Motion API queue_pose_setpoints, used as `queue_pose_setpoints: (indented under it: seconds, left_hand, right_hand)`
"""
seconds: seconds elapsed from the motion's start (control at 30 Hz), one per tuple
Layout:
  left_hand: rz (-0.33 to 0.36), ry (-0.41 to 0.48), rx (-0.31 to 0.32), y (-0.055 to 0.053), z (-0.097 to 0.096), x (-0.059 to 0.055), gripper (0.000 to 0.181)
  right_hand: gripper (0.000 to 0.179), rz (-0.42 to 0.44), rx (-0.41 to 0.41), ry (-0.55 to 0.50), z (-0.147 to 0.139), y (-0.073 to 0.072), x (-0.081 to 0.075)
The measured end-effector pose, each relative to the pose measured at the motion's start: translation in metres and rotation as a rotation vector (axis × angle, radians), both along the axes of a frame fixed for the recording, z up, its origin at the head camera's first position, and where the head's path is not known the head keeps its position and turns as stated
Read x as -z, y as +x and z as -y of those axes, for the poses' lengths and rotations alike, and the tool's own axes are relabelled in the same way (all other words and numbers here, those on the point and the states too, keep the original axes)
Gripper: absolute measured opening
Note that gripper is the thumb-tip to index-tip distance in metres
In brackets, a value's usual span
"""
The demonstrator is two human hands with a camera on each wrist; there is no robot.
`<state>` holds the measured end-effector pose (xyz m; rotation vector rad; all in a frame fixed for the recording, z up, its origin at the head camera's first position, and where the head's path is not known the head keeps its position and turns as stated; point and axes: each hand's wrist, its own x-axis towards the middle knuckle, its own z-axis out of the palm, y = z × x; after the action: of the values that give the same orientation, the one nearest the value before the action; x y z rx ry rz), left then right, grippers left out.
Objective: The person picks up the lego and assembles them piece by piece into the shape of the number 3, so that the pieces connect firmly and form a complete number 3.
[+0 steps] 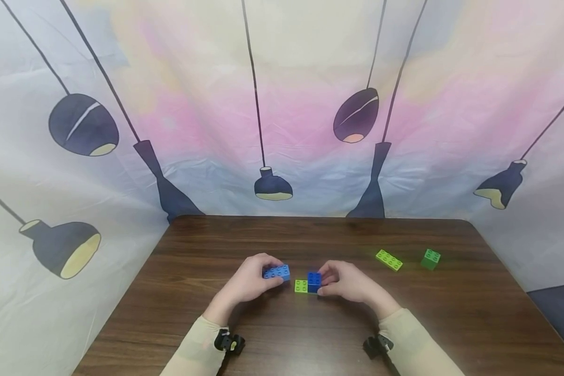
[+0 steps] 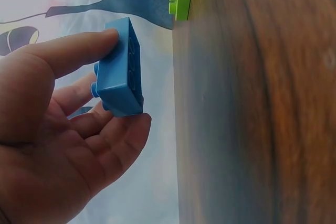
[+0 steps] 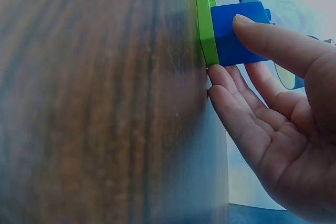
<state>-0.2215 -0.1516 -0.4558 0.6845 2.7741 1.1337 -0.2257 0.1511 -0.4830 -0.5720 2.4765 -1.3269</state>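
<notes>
My left hand pinches a light blue brick between thumb and fingers. In the left wrist view this light blue brick is held tilted in the air, studs turned toward the palm and hollow underside partly showing. On the table just right of it lies a lime green flat brick. A dark blue block-shaped brick stands on that flat brick's right half. My right hand grips the dark blue brick, the thumb pressed on its near side; in the right wrist view the lower fingertips are right at the lime brick's end.
A second lime green flat brick and a green square brick lie at the back right of the brown wooden table. Behind the table hangs a cloth printed with dark lamps.
</notes>
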Motion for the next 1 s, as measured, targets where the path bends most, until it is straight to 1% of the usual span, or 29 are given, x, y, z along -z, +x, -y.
queue_pose_setpoints:
  seconds: [0.33, 0.67, 1.0]
  left_hand:
    - [-0.018, 0.006, 0.025, 0.001, -0.009, 0.0, 0.032]
    - [-0.016, 0.019, 0.056, 0.002, -0.022, -0.004, 0.031]
    - [-0.02, 0.018, 0.063, 0.004, -0.032, -0.007, 0.031]
  right_hand:
    - [0.037, 0.008, 0.008, -0.003, 0.0, 0.0, 0.002]
    - [0.036, 0.009, 0.007, -0.009, 0.0, 0.001, -0.001]
    - [0.034, 0.011, 0.012, -0.001, 0.001, 0.002, -0.001]
